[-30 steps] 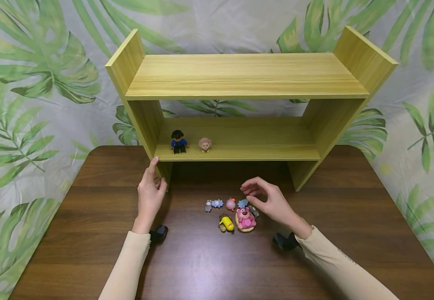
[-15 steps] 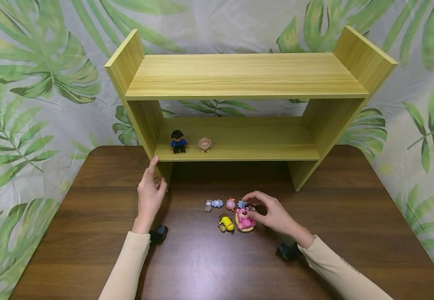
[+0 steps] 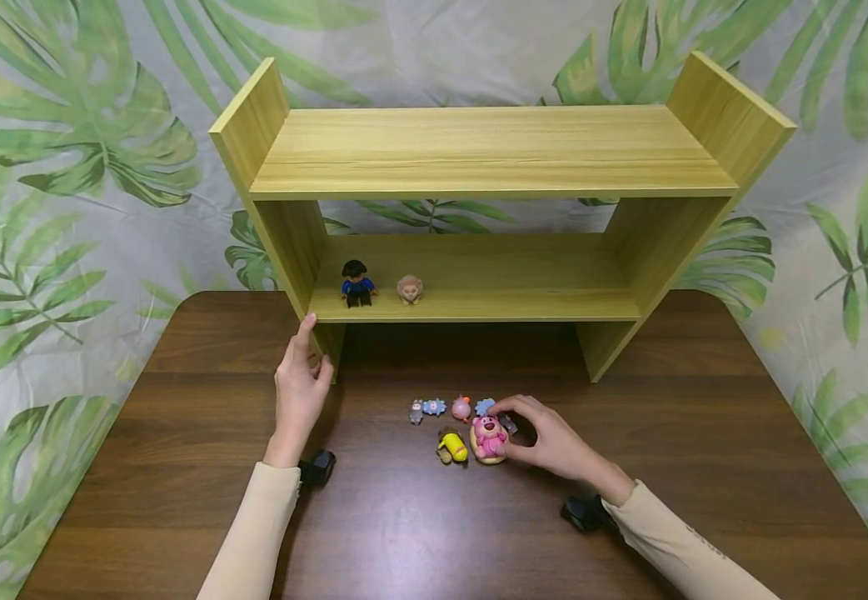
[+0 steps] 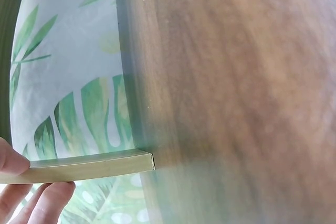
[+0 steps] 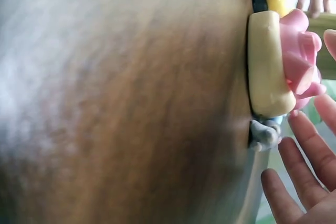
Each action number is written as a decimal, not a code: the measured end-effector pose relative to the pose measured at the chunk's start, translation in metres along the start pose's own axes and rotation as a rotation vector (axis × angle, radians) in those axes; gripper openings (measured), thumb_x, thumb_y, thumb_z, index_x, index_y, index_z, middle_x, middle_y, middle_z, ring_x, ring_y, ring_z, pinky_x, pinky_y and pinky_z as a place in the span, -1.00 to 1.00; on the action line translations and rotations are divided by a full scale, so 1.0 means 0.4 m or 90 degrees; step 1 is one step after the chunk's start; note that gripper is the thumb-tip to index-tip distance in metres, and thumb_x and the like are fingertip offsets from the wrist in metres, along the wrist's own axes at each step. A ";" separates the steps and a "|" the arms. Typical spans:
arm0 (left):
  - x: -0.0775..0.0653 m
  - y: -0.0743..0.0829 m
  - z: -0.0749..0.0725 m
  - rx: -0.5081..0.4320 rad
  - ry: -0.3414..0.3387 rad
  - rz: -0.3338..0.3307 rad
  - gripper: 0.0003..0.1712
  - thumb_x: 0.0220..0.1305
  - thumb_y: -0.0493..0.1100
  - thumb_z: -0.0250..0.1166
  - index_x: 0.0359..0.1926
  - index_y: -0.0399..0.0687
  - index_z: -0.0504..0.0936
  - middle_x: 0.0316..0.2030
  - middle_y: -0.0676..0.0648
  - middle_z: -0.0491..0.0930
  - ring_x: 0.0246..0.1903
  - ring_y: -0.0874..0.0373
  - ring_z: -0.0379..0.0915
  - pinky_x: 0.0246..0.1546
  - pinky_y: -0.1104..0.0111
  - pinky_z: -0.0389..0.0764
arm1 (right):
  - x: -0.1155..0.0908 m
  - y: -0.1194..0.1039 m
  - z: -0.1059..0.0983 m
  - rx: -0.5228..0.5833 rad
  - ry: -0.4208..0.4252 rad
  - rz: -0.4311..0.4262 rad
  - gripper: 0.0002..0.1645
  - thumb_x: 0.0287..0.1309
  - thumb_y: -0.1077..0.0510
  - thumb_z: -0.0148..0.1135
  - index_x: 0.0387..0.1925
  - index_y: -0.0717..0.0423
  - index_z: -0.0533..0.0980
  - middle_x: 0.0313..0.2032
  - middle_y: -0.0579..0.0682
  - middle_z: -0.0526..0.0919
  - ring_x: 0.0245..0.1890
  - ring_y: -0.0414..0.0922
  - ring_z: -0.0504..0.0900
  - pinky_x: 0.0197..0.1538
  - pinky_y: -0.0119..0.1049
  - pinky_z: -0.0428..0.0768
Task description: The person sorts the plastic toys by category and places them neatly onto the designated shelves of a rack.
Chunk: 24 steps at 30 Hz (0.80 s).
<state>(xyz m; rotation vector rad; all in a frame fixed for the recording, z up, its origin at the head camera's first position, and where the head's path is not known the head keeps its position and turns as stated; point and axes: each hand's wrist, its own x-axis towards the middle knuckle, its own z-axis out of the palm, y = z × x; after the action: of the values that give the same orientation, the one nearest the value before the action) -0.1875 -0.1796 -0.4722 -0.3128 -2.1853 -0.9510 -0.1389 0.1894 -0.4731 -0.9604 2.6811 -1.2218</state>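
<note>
My left hand grips the left side panel of the wooden shelf. In the left wrist view, the thumb lies on one face of the panel and the fingers on the other. My right hand hovers at a pink bear figure on a cream round base. Its thumb and fingers are spread apart around the bear's right side. The right wrist view shows the fingertips close to the bear, the fingers nearly straight. A small grey figure lies beside the bear's base.
On the middle shelf stand a black-haired figure and a small pinkish-beige figure. Near the bear on the table lie a yellow figure, a pink round figure, blue figures and a grey figure.
My right hand has moved down and toward me, from above the blue and grey figures to the side of the pink bear. My left hand has kept its hold on the shelf.
</note>
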 end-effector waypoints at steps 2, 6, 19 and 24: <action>0.000 0.000 -0.001 -0.003 -0.004 -0.004 0.01 0.09 -0.59 0.12 0.42 0.32 0.10 -0.22 -0.26 0.41 -0.50 0.05 0.18 -0.58 0.22 0.47 | -0.002 0.002 0.002 -0.010 -0.001 -0.002 -0.44 -0.03 0.08 0.47 0.05 0.01 0.51 -0.01 -0.14 0.54 0.05 -0.10 0.47 0.10 -0.06 0.42; 0.000 0.001 -0.002 -0.004 -0.007 -0.005 0.00 0.09 -0.59 0.12 0.42 0.32 0.10 -0.20 -0.27 0.43 -0.50 0.04 0.18 -0.58 0.22 0.46 | -0.004 0.004 0.007 -0.019 -0.011 0.007 -0.38 -0.04 0.02 0.48 0.08 0.04 0.50 0.00 -0.11 0.52 0.04 -0.07 0.47 0.10 -0.05 0.41; 0.001 0.003 -0.002 -0.005 -0.006 0.000 -0.01 0.09 -0.59 0.12 0.42 0.30 0.11 -0.23 -0.26 0.41 -0.49 0.04 0.18 -0.57 0.21 0.49 | -0.002 -0.007 0.016 -0.042 -0.041 0.036 -0.30 -0.05 0.05 0.49 0.14 0.08 0.44 0.02 -0.03 0.50 0.03 -0.05 0.47 0.09 -0.02 0.43; 0.000 0.002 -0.003 -0.007 -0.007 -0.004 -0.01 0.09 -0.59 0.13 0.42 0.30 0.11 -0.22 -0.26 0.41 -0.49 0.04 0.17 -0.57 0.22 0.47 | 0.000 -0.007 0.018 -0.044 -0.032 0.025 -0.32 -0.08 0.09 0.50 0.12 0.08 0.46 0.00 -0.05 0.51 0.00 -0.06 0.48 0.07 -0.05 0.45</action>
<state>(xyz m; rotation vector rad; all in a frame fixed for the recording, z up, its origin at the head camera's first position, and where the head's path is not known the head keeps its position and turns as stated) -0.1865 -0.1797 -0.4712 -0.3183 -2.1928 -0.9678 -0.1357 0.1832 -0.4762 -0.9300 2.7061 -1.0894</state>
